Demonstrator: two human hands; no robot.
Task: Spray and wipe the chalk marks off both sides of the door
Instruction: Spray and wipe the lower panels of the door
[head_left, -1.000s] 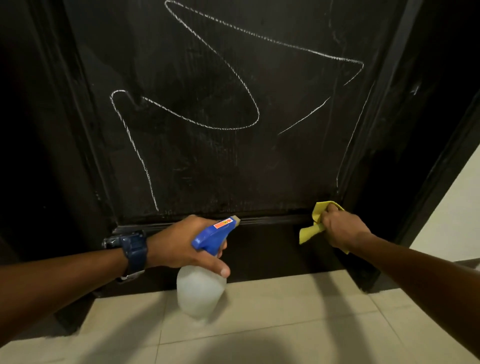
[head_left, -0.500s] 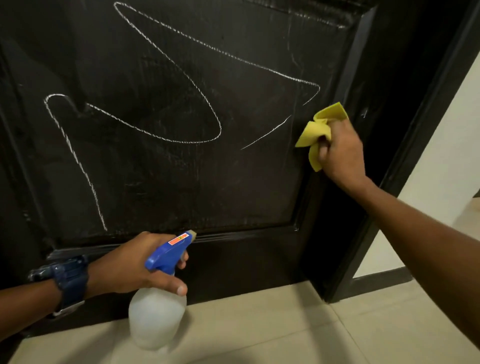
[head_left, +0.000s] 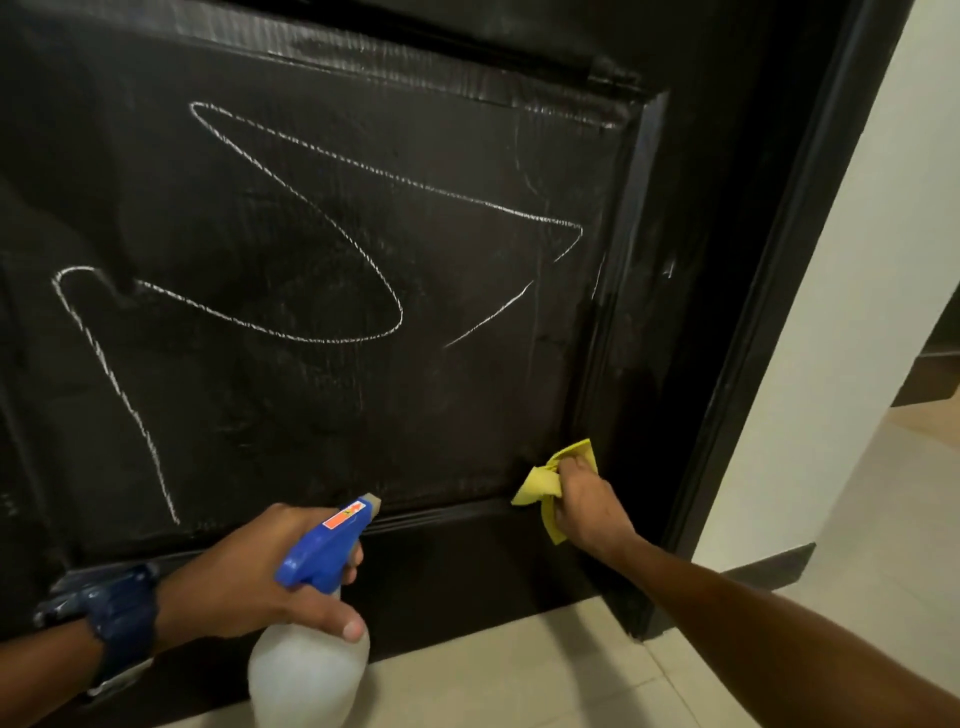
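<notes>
A black panelled door (head_left: 322, 405) fills the view, with looping white chalk marks (head_left: 291, 218) across its lower panel. My left hand (head_left: 249, 577) grips a spray bottle (head_left: 317, 618) with a blue trigger head and a translucent white body, its nozzle pointing at the door's lower rail. My right hand (head_left: 587, 506) holds a crumpled yellow cloth (head_left: 545, 486) against the panel's bottom right corner. A faint chalk streak (head_left: 597, 275) runs down the panel's right edge, above the cloth.
The black door frame (head_left: 763, 332) stands right of the door, with a white wall (head_left: 852, 312) and dark skirting (head_left: 769, 566) beyond it. Beige floor tiles (head_left: 519, 680) lie below. I wear a dark blue watch (head_left: 119, 618) on my left wrist.
My right hand swept the cloth up the panel's right edge and back down to the bottom corner, thinning the chalk line there. The left hand kept hold of the bottle.
</notes>
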